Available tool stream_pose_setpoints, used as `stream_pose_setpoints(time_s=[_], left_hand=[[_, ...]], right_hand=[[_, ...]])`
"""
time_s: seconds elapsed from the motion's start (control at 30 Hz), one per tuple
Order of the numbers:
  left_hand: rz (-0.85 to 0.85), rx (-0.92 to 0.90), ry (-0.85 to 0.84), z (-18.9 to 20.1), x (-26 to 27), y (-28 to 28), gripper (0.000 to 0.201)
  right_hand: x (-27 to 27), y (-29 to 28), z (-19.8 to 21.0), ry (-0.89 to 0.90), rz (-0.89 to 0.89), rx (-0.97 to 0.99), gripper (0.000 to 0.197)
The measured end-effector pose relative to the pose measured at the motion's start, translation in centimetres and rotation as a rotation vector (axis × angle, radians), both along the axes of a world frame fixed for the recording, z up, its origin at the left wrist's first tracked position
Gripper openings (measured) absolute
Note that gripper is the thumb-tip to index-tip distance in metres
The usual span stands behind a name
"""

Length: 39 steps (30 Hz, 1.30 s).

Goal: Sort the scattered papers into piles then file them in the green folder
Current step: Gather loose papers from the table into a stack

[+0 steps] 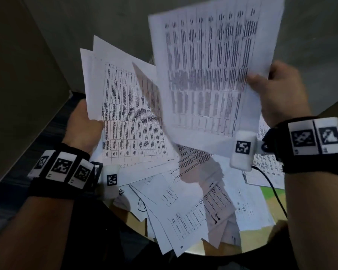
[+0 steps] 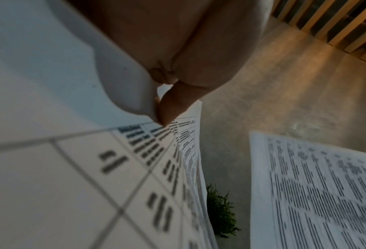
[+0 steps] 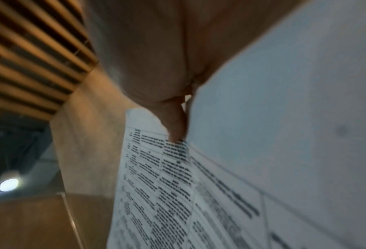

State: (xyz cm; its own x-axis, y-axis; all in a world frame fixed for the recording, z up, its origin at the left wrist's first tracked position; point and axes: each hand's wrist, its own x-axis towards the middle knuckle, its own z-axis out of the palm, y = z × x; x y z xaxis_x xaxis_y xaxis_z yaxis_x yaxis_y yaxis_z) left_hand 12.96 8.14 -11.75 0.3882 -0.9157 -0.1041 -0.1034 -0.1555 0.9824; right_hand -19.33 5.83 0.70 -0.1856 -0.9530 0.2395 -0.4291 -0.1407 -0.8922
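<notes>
My left hand (image 1: 84,123) grips a small stack of printed table sheets (image 1: 129,114) by its left edge, thumb on top; the left wrist view shows the thumb (image 2: 169,107) pressed on the top sheet (image 2: 71,185). My right hand (image 1: 275,90) pinches a single printed table sheet (image 1: 209,65) at its right edge and holds it raised over the stack; the right wrist view shows that sheet (image 3: 177,193) under the thumb (image 3: 175,123). Several scattered papers (image 1: 183,201) lie on the round wooden table (image 1: 261,236). A green folder corner (image 1: 271,191) peeks out under papers at right.
A black cable (image 1: 275,193) runs from my right wrist over the table's right side. A small green plant (image 2: 220,214) shows beyond the held stack. A concrete wall and wooden slats (image 3: 28,55) stand behind. Dark floor lies left of the table.
</notes>
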Motion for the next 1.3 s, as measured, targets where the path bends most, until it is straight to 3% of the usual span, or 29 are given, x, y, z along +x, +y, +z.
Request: stream_pose_setpoints(time_s=[0.13,0.2,0.27,0.33,0.4,0.47,0.53,0.67,0.7,0.83,0.9,1.0,1.17,1.23,1.3], left_hand=[[-0.05,-0.015,0.054,0.2,0.2,-0.1,0.058],[-0.076,-0.027,0.077,0.4,0.3,0.0,0.058],[-0.109,-0.036,0.119,0.7,0.0,0.1,0.055],[-0.091,-0.038,0.199,1.2,-0.3,0.2,0.043],[-0.073,-0.036,0.251,1.4,-0.4,0.3,0.03],[-0.125,-0.026,0.112,1.2,0.0,0.5,0.031],[-0.137,-0.034,-0.075,0.7,0.7,0.7,0.046],[0.021,-0.063,-0.042,0.7,2.9,1.0,0.053],[0.06,-0.059,-0.041,0.8,3.5,1.2,0.052],[0.214,-0.038,-0.1,0.5,5.3,1.9,0.054],[0.249,-0.033,-0.115,0.6,5.5,2.3,0.052],[0.262,-0.026,-0.11,0.6,5.5,2.2,0.051],[0.218,-0.026,-0.038,0.9,5.0,1.9,0.052],[0.183,-0.031,0.004,0.9,4.6,1.6,0.056],[0.154,-0.02,0.01,1.2,3.9,1.5,0.055]], right_hand=[[0.9,-2.0,-2.2,-0.151,0.079,0.136,0.019],[1.9,-2.9,-4.1,-0.095,0.055,0.203,0.014],[3.7,-3.5,-6.4,-0.043,0.068,0.303,0.021],[5.5,-3.9,-8.5,-0.057,0.113,0.366,0.03],[7.2,-4.1,-9.6,-0.05,0.129,0.366,0.025],[8.9,-4.2,-9.7,-0.024,0.136,0.338,0.026],[10.1,-4.2,-9.7,-0.062,0.159,0.31,0.029],[10.5,-3.8,-10.1,-0.139,0.173,0.377,0.022],[10.2,-3.5,-10.2,-0.068,0.182,0.436,0.023],[8.9,-3.2,-11.9,0.698,0.159,0.695,0.063],[8.9,-2.6,-13.1,0.862,0.11,0.766,0.08],[9.0,-1.3,-14.9,0.937,0.224,0.761,0.074],[6.9,0.1,-15.2,0.856,0.399,0.67,0.067],[5.7,0.6,-15.1,0.761,0.251,0.615,0.072],[4.4,0.9,-15.1,0.747,-0.037,0.669,0.083]])
